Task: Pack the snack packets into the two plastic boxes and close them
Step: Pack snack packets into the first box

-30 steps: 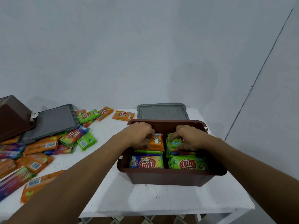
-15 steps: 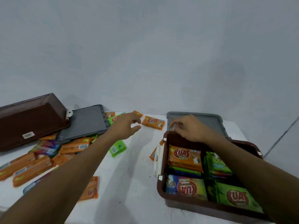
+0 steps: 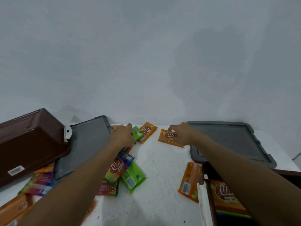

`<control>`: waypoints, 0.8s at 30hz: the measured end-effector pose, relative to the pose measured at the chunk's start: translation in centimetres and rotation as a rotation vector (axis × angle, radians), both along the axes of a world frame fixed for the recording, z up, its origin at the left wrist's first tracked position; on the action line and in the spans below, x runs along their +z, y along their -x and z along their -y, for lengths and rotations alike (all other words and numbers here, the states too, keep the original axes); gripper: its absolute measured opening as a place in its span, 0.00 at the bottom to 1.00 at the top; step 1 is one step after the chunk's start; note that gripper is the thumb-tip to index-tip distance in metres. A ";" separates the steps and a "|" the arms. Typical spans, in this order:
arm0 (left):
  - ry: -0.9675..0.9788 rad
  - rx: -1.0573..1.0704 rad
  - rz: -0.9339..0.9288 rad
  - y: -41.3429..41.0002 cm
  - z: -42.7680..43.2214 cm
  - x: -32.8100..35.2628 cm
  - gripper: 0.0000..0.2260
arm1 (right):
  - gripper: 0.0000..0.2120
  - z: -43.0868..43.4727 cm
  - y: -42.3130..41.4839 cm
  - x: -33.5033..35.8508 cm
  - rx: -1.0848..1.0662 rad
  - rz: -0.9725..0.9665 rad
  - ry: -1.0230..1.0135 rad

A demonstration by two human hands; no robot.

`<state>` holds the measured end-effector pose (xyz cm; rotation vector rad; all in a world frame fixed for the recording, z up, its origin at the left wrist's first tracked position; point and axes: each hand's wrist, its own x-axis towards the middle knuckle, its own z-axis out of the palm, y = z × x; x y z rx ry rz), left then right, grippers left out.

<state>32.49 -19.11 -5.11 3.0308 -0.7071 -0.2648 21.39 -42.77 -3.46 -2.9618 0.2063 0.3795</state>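
Note:
My right hand point(image 3: 180, 133) reaches to the back of the white table point(image 3: 162, 168) and grips the right end of an orange snack packet point(image 3: 167, 136). My left hand point(image 3: 123, 136) is over the packets at the back, fingers stretched out beside a green packet point(image 3: 136, 133) and another orange packet point(image 3: 147, 131); it holds nothing that I can see. A brown plastic box point(image 3: 207, 178) at the lower right holds orange and green packets. The second brown box point(image 3: 29, 141) lies tipped over at the left.
One grey lid point(image 3: 228, 141) lies behind the right box, another grey lid point(image 3: 88, 141) leans by the left box. Several loose packets point(image 3: 123, 172) are scattered under my left arm and at the lower left. An orange packet point(image 3: 187, 180) lies against the right box.
Both hands left the right box and moved to the back of the table. The right hand went from the box rim to the orange packet. The view swung left.

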 end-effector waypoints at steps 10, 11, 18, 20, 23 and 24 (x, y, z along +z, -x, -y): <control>0.347 -0.118 -0.167 -1.5 0.3 1.3 0.16 | 0.23 -0.2 -2.5 -0.9 -0.114 -0.128 0.086; 0.427 -0.088 -0.196 -1.4 0.1 1.6 0.13 | 0.22 -0.3 -2.6 -0.7 -0.107 -0.147 0.049; 0.938 0.044 -0.467 2.2 0.1 4.4 0.13 | 0.16 -0.1 0.0 3.4 -0.047 -0.147 -0.322; 1.005 0.018 -0.504 3.9 0.6 5.3 0.12 | 0.13 0.8 1.9 5.6 -0.064 -0.111 -0.458; 1.024 -0.004 -0.523 6.6 2.0 6.8 0.09 | 0.10 2.1 6.1 8.4 -0.131 -0.033 -0.673; 1.010 -0.016 -0.524 7.6 2.7 7.3 0.08 | 0.10 2.7 7.8 9.1 -0.155 -0.006 -0.714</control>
